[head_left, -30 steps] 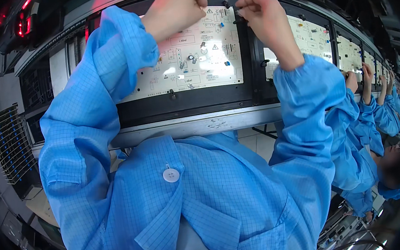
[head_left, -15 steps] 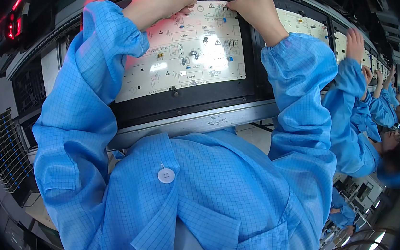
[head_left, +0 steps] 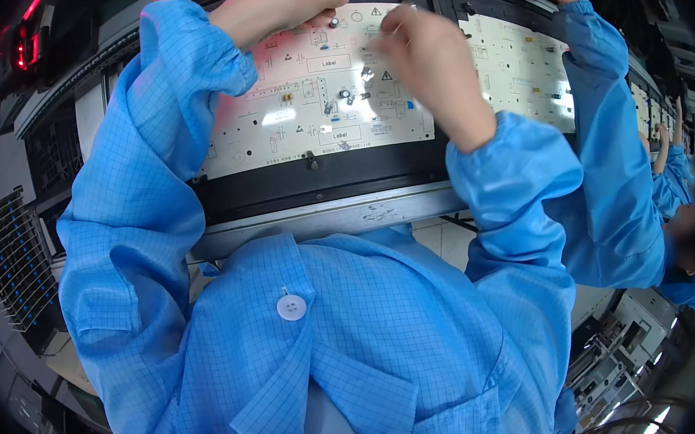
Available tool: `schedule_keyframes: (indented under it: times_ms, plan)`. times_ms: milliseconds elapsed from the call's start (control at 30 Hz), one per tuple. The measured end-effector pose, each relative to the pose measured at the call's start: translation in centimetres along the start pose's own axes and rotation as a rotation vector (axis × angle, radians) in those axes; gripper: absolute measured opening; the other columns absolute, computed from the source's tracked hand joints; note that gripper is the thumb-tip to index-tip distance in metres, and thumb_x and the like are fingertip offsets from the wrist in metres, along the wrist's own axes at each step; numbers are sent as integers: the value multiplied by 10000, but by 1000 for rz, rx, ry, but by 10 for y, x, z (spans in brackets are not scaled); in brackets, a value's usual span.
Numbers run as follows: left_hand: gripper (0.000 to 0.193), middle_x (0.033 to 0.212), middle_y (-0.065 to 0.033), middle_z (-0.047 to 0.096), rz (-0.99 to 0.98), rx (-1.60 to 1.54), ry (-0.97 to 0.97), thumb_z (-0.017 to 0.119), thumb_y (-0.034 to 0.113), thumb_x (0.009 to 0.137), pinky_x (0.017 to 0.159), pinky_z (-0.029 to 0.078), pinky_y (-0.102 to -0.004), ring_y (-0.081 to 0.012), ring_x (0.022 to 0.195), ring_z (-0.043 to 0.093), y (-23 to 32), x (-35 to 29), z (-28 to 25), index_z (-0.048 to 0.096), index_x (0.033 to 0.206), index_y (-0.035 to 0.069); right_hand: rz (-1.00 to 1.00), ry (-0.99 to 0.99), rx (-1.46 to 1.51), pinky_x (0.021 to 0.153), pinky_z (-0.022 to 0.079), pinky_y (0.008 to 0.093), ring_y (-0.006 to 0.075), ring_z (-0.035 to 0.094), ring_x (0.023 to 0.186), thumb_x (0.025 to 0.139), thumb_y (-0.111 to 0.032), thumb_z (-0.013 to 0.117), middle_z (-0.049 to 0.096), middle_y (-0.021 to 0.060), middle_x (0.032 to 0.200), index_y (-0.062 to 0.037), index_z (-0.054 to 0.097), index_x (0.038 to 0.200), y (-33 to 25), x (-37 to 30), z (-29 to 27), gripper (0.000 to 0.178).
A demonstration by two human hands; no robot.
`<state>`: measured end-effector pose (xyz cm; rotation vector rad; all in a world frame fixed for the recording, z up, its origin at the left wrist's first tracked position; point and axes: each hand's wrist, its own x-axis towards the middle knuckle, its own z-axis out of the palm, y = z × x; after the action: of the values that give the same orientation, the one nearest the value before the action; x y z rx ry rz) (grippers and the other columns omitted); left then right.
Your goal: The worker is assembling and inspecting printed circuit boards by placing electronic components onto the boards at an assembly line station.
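Note:
A white circuit board [head_left: 273, 140] with printed outlines lies in a black frame [head_left: 344, 180] before me. My left hand [head_left: 281, 6] reaches over its far edge, fingertips pinched together; what they hold, if anything, is hidden. Just below those fingertips a small dark round capacitor [head_left: 335, 23] stands on the board. Over the board's right side hovers my right hand [head_left: 438, 66], its fingers bent and smeared by motion. Several small parts sit mid-board, among them a dark capacitor [head_left: 345, 94], a yellow component [head_left: 287, 98] and a blue component [head_left: 409, 105].
A metal rail [head_left: 339, 219] runs along the near side. To the right lies another board [head_left: 509, 67], where a co-worker's arm [head_left: 601, 67] in a blue sleeve reaches far forward. A wire rack [head_left: 13, 258] stands at the left. Red lights [head_left: 26, 47] glow at the far left.
My right hand has moved nearer and slightly left from the board's far right corner. The board has shifted slightly right. The co-worker's arm now stretches farther forward. My left hand has barely moved.

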<state>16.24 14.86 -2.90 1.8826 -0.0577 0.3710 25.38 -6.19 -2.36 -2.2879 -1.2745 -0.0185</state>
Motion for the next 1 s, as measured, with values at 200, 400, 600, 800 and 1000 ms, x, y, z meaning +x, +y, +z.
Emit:
schedule_keyframes:
  times_ms: [200,400,600,800,1000]
  plan:
    - [215,649,-173,689,-550,345,-100,673,171,746,599,527,-364,-224,604,675,11,49,33,744,759,-32,22,27,-27,760,480,453,362,603,850,807,-92,743,667,178,846,14,673,826,-15,-32,19,129]
    - [271,708,-267,677,-615,643,33,636,163,694,678,547,-423,-356,709,711,12,70,56,709,745,-93,83,66,189,633,490,370,275,622,692,861,-48,707,658,136,769,12,633,878,-19,-39,1,96]
    - [267,716,-286,671,-679,526,-130,649,161,613,682,545,-429,-376,706,705,7,79,59,702,708,-83,255,167,335,570,443,206,53,555,666,938,-23,653,642,27,759,7,629,943,7,-53,-22,38]
    - [215,674,-273,657,-707,548,-131,633,139,592,615,535,-433,-373,644,688,-11,84,61,697,657,-56,375,200,405,555,423,203,48,523,644,938,-56,672,628,16,752,4,633,943,16,-60,-30,72]
    - [183,632,-239,646,-422,349,-25,633,122,584,532,511,-427,-350,571,659,28,65,61,691,640,-43,398,221,386,558,421,206,55,521,638,932,-74,683,621,17,733,8,633,938,18,-58,-33,96]
